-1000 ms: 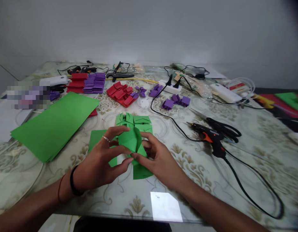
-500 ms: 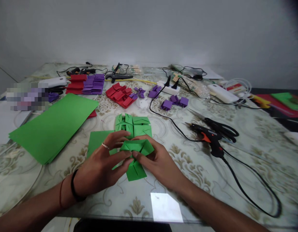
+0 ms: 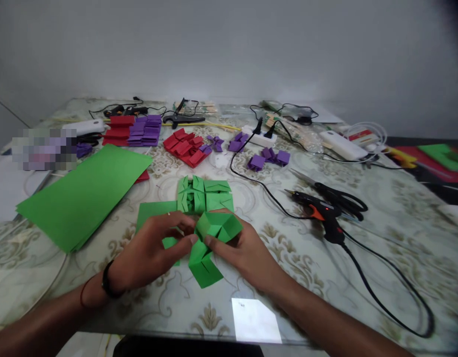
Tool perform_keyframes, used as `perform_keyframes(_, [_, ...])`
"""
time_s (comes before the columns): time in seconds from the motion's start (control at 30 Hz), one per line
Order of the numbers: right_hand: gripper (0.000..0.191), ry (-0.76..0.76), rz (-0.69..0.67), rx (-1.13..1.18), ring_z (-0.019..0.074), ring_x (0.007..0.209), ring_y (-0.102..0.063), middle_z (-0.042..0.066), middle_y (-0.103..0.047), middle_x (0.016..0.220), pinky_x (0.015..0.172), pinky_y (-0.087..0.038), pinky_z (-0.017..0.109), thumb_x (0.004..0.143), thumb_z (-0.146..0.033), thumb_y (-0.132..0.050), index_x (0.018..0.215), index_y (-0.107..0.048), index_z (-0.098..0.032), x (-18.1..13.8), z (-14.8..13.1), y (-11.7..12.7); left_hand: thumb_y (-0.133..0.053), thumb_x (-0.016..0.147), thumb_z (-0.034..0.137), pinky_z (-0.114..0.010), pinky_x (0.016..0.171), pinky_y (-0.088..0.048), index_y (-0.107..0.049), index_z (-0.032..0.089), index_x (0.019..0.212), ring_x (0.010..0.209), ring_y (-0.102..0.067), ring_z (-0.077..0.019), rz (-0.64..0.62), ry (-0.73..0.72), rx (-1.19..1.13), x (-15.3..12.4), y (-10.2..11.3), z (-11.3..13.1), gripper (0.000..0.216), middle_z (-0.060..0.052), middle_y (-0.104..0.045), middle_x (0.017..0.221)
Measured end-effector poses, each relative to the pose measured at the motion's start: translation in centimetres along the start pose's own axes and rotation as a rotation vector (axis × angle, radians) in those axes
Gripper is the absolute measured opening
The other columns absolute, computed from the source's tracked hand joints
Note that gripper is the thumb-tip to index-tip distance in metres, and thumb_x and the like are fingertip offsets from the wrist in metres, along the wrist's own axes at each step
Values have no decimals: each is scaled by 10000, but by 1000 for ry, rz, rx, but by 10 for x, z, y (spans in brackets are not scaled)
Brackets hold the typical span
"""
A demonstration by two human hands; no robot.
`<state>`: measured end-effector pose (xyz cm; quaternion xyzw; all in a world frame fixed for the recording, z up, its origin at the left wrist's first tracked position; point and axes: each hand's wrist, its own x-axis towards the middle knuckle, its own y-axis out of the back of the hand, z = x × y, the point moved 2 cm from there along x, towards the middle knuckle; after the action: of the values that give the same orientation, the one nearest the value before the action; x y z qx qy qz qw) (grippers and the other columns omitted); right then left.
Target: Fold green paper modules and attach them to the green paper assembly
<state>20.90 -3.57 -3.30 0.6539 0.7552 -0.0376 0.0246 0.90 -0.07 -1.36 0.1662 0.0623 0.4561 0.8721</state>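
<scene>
Both my hands pinch one piece of folded green paper (image 3: 210,243) just above the table, near its front edge. My left hand (image 3: 150,250) grips the piece's left side with fingers closed; a ring and a dark wristband show on it. My right hand (image 3: 244,250) holds the right side, thumb on top at the fold. The lower flap of the paper hangs free toward me. Right behind my hands lies a pile of folded green pieces (image 3: 204,194), and a flat green square (image 3: 150,212) sits partly under my left hand.
A stack of green sheets (image 3: 84,191) lies at the left. Red folded pieces (image 3: 184,146) and purple ones (image 3: 268,157) sit further back. A black glue gun (image 3: 321,215) with its cord, and scissors (image 3: 340,198), lie at the right. A power strip (image 3: 260,136) and cables are behind.
The green paper has been folded tighter and turned; its upper part now forms a small boxy shape. Both hands slid slightly lower and closer to me.
</scene>
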Motion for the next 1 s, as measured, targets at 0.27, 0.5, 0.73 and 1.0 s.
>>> perform_keyframes(0.27, [422, 131, 91, -178, 230, 1045, -744, 18, -770, 1095, 936, -601, 367, 829, -217, -747, 1238, -674, -294, -3, -6, 4, -556, 1049, 265, -285, 664, -472, -651, 213, 856, 708, -608, -162, 52, -102, 260, 1, -1, 11, 221, 4, -687, 805])
perform_keyframes(0.5, [373, 249, 14, -417, 235, 974, -770, 0, -834, 1049, 899, -599, 389, 790, -94, -631, 1056, -789, -303, -6, -9, 12, -475, 1066, 227, -306, 685, -460, -591, 222, 776, 681, -591, -178, -76, -125, 306, 2, -2, 17, 312, 6, -637, 743])
perform_keyframes(0.73, [334, 392, -44, -448, 185, 835, -752, -11, -791, 895, 794, -589, 309, 799, -30, -599, 958, -771, -269, -7, -12, 7, -586, 1008, 180, -243, 601, -452, -695, 205, 784, 590, -604, -131, -77, -108, 287, 2, -5, 13, 251, 29, -691, 691])
perform_keyframes(1.0, [327, 530, -34, -478, 167, 809, -737, 11, -770, 883, 748, -581, 273, 824, 19, -590, 970, -755, -223, -9, -8, 4, -578, 978, 162, -205, 630, -492, -748, 179, 807, 632, -660, -113, -49, -43, 245, 1, -5, 16, 242, 18, -761, 719])
